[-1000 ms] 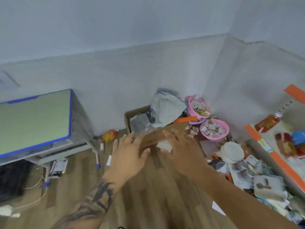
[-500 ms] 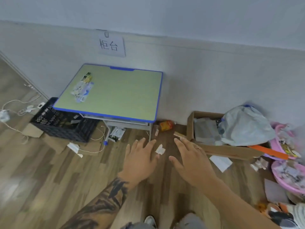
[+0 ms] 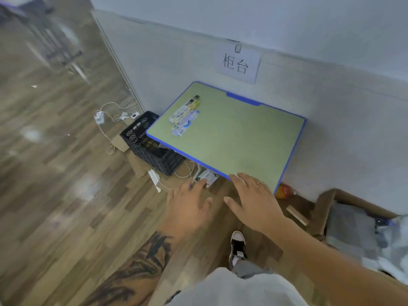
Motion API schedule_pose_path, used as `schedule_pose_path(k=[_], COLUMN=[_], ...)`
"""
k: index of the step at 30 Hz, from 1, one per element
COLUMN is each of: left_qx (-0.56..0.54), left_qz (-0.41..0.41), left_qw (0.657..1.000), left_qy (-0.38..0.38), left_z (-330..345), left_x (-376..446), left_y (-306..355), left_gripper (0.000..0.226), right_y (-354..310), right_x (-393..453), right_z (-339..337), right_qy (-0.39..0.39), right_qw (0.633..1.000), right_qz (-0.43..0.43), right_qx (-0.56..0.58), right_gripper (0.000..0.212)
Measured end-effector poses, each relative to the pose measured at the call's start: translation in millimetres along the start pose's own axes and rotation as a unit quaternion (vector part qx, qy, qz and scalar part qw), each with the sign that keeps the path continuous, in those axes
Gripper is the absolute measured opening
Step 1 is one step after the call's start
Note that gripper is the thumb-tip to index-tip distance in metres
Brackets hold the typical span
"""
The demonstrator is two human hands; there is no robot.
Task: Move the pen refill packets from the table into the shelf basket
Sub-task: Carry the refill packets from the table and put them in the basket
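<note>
Hidden: the shelf basket is nowhere in this view; the cardboard box (image 3: pixel 326 208) at the right runs off the edge, and its grey contents are too blurred to name.
Hard to read: the print on the pen refill packets (image 3: pixel 185 115) is smeared; they show only as a small overlapping pile of white, yellow and blue wrappers.
Packets: they lie on the green tabletop (image 3: pixel 238 138), near its far left corner, well apart from both hands.
Left hand (image 3: pixel 187 204): fingers spread and straight, palm down, holding nothing, out over the wooden floor short of the tabletop's blue edge.
Right hand (image 3: pixel 254 199): also wide and flat, empty, a ring on one finger, its fingertips reaching over the near corner of the tabletop.
In the way: a black plastic crate (image 3: pixel 152 146) sits on the floor, tucked partly under the tabletop's left end, with white cables (image 3: pixel 110 120) trailing beside it.
Around: a paper sign (image 3: pixel 237 64) is clipped to the wall above the tabletop; a black-and-white shoe (image 3: pixel 237 246) shows below the hands.
</note>
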State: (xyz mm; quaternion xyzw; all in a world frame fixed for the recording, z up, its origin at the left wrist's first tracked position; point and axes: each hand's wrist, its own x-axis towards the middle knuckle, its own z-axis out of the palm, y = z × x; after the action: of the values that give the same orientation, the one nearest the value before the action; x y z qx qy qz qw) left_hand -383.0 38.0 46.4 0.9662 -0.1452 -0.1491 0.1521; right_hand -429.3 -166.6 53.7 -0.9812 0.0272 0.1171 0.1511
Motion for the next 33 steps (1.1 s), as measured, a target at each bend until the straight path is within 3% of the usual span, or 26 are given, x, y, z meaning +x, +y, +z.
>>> schedule_pose_path(k=[10,19,33], left_qx=[0.002,0.016,0.091], left_qz=[-0.079,-0.085,0.041], left_qw=[0.996,0.996,0.992], left_qy=[0.029,0.008,-0.073], left_z=[-40.1,-40.0,-60.3], left_x=[86.1,150.5,332.5], left_y=[9.8,-21.7,-137.2], left_gripper=[0.048,0.059,0.066], right_y=[21.1,14.0,-59.9], right_x=[122.4,184.8,325.3], right_z=[-18.1,-16.4,12.4], right_qy=[-0.046,-0.073,-0.119], right_qw=[0.996,0.994,0.987], right_qz=[-0.07,-0.08,0.103], right_qx=[0.012,-0.001,0.043], right_gripper=[0.067,0.068,0.065])
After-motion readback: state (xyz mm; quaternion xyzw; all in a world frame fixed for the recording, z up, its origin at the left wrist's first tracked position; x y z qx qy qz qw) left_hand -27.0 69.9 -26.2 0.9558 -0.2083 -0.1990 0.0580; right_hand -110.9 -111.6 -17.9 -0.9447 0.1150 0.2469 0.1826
